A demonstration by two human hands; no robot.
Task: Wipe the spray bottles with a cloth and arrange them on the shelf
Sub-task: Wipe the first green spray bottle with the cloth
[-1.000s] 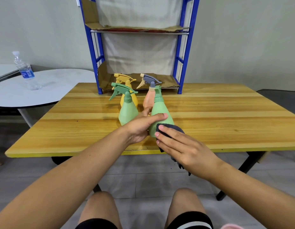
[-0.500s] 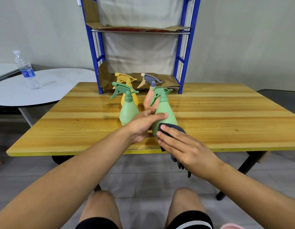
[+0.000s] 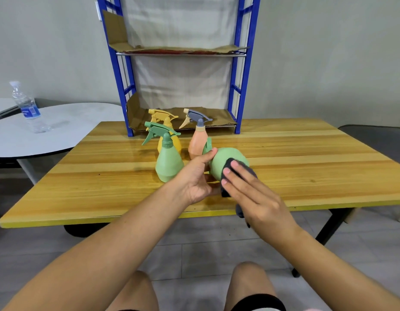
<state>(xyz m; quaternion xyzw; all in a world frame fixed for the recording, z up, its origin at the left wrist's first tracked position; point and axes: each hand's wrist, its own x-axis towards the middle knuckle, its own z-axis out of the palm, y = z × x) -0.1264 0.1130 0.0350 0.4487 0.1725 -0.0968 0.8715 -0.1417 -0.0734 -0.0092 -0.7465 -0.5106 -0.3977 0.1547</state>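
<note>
Near the front edge of the wooden table (image 3: 306,171), the left hand (image 3: 194,178) grips a light green spray bottle (image 3: 219,162) tipped on its side, base turned toward the camera, thumb curled over its shoulder. The right hand (image 3: 255,196) presses a dark cloth (image 3: 227,176) flat against that base, fingers straight. Just left of the tilted bottle stands a second green spray bottle (image 3: 168,162), upright. Behind it stands a yellow spray bottle (image 3: 170,140), and beside that an orange spray bottle (image 3: 198,142) with a grey trigger head; whether any holds liquid cannot be told. Farther back on the table, a blue shelf (image 3: 245,70) carries cardboard liners (image 3: 136,113) on its two tiers. Left of the table, a clear water bottle (image 3: 26,107) stands on a round white table (image 3: 60,131).
</note>
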